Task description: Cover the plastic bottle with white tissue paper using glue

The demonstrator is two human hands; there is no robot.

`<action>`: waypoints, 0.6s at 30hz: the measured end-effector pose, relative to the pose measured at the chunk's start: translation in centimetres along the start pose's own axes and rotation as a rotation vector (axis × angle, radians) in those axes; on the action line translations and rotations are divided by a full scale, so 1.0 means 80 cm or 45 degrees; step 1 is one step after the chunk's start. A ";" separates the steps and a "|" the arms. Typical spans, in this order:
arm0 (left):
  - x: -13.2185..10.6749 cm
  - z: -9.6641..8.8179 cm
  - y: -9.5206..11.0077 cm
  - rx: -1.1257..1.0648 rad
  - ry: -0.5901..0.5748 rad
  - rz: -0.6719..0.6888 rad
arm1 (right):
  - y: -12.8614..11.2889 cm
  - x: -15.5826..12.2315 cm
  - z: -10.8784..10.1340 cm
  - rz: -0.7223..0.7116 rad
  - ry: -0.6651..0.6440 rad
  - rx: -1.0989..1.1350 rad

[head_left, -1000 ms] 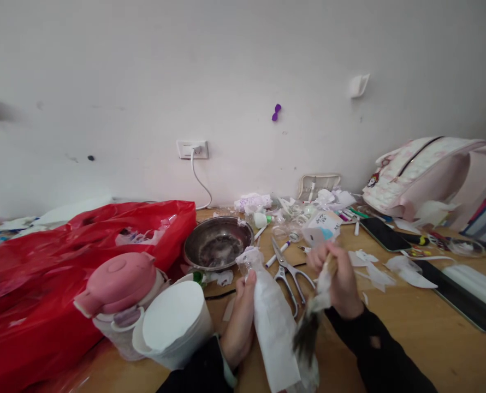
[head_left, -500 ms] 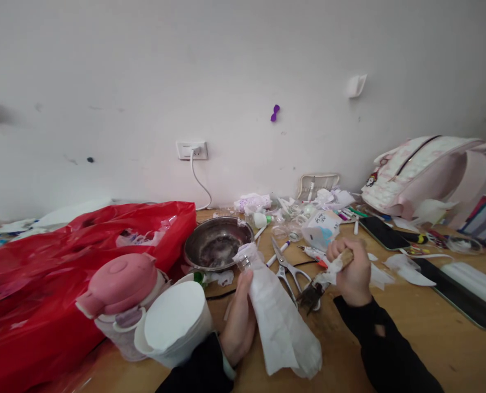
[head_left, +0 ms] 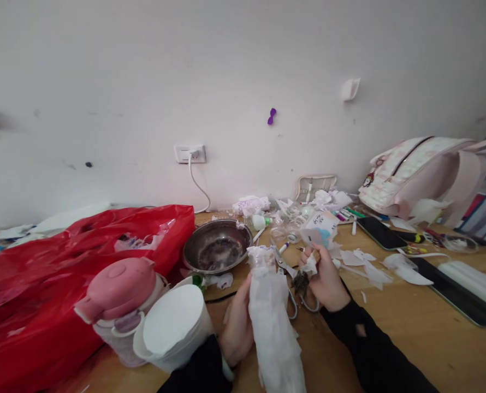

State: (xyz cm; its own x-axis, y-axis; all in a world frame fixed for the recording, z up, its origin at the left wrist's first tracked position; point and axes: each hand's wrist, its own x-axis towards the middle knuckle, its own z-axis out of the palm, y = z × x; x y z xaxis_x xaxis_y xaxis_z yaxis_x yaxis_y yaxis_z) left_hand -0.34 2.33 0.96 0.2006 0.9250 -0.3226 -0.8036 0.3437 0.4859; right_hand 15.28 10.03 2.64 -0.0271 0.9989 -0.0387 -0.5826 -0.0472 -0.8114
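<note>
My left hand (head_left: pixel 238 326) is wrapped around the side of a bottle (head_left: pixel 273 322) covered in white paper. The bottle's neck end, with crumpled paper on it, points away from me. In my right hand (head_left: pixel 330 281) is a brush (head_left: pixel 301 283) with a wooden handle and dark, clumped bristles hanging down. White paper clings to the brush near its handle. The bristles are just right of the bottle, apart from it. Beneath the brush lie grey-handled scissors (head_left: pixel 294 305), partly covered by it. Beyond the bottle sits a metal bowl (head_left: pixel 191 256) with whitish residue inside.
On the left are a red plastic bag (head_left: pixel 63 245), a pink-lidded bottle (head_left: pixel 122 289) and a white cup (head_left: pixel 175 322). Plastic scraps, markers and a tissue pack (head_left: pixel 320 229) crowd the back. To the right lie a phone (head_left: pixel 382 232), torn paper (head_left: pixel 372 267) and a backpack (head_left: pixel 415 174).
My right hand has moved left with the brush, closer to the bottle. The bottle has turned more upright in view, its lower end swinging left.
</note>
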 end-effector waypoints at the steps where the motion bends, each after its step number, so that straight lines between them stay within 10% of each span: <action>1: 0.001 0.000 -0.001 -0.004 -0.004 0.004 | 0.001 -0.001 0.001 0.006 0.006 -0.002; 11: -0.007 -0.015 0.000 0.130 0.113 -0.103 | -0.023 -0.009 0.008 -0.223 0.315 0.033; 18: -0.007 -0.010 0.000 0.121 0.126 -0.130 | -0.050 -0.041 -0.003 -1.189 0.544 -0.658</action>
State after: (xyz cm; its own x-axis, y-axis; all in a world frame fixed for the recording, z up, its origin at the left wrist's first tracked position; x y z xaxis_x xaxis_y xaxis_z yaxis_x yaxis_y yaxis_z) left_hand -0.91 1.68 0.49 0.2189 0.8656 -0.4504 -0.7245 0.4534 0.5192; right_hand 17.85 6.96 5.86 0.5751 0.5674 0.5893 0.1751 0.6184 -0.7662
